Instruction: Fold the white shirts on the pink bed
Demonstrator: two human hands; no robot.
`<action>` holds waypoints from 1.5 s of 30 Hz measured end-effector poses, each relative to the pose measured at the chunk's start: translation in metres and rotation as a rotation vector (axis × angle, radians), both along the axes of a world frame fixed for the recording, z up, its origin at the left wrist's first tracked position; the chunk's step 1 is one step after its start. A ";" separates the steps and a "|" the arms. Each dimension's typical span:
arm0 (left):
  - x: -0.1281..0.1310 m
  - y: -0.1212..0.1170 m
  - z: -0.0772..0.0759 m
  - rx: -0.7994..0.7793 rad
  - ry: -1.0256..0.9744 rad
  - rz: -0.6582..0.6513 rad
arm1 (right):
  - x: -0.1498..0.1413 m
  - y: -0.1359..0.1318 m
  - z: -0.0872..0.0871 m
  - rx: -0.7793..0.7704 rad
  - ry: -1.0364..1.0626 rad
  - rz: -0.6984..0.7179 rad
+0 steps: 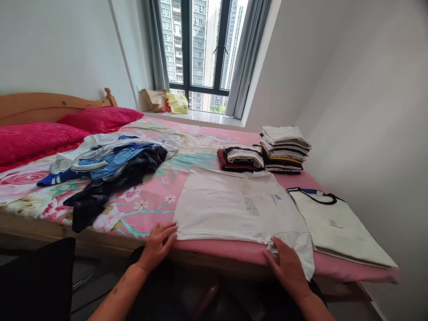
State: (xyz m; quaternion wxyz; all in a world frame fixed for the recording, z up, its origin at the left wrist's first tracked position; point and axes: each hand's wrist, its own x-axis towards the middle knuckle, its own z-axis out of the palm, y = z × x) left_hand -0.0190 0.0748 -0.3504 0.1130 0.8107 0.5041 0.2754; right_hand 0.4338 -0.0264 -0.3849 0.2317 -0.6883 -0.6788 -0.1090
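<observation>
A white T-shirt point(230, 205) with small print lies spread flat on the pink floral bed point(150, 203), near its front edge. My left hand point(157, 245) rests at the shirt's left bottom corner, fingers stretched out and touching the hem. My right hand point(287, 265) lies flat on the shirt's right sleeve, which hangs over the bed edge. Neither hand grips anything.
A folded white shirt with dark collar trim point(337, 225) lies to the right. Two stacks of folded clothes point(284, 147) point(241, 157) sit behind. A heap of unfolded blue, white and black clothes point(110, 165) lies left, red pillows point(40, 138) beyond. Bags point(167, 101) stand on the windowsill.
</observation>
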 end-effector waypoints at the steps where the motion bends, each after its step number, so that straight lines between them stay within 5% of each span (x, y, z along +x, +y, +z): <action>1: 0.001 0.000 0.001 -0.005 -0.045 0.045 | 0.000 0.001 0.000 0.006 -0.005 -0.003; 9: 0.005 0.003 0.013 -0.021 0.032 0.192 | -0.014 0.003 -0.008 0.070 0.040 -0.056; 20: 0.013 0.022 0.054 -0.266 0.289 0.031 | -0.014 0.010 -0.001 0.071 0.085 -0.086; 28: 0.016 0.039 0.071 -0.277 0.434 -0.052 | -0.006 0.013 0.000 0.045 0.155 -0.074; 38: 0.026 0.032 0.072 -0.267 0.471 0.015 | -0.008 0.011 0.004 0.050 0.180 -0.105; 45: 0.031 0.041 0.112 -0.167 0.414 0.023 | -0.010 0.011 0.009 0.048 0.230 -0.106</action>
